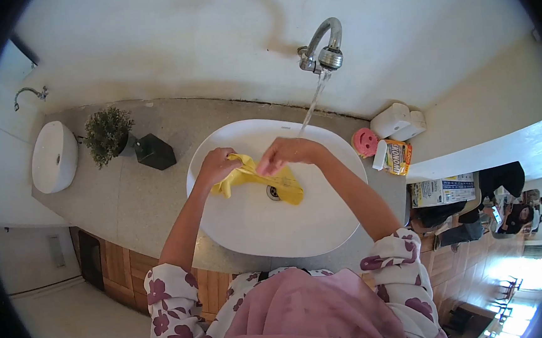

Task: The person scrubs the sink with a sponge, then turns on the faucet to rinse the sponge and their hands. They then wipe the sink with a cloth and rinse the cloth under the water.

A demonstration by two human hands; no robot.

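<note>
A yellow cloth [283, 187] hangs over the white oval sink [244, 230], stretched between both hands. My left hand [216, 166] grips its left end, bunched in the fingers. My right hand [285, 153] pinches the cloth near its middle, with the rest drooping down over the drain [273, 192]. Water runs from the chrome tap [325, 51] in a thin stream that falls just behind my right hand.
A small potted plant [108, 135] and a dark block [154, 152] stand left of the sink on the grey counter [135, 197]. A pink sponge [364, 142], a yellow box [396, 157] and a white dispenser [393, 120] sit at the right. A second basin [53, 156] lies far left.
</note>
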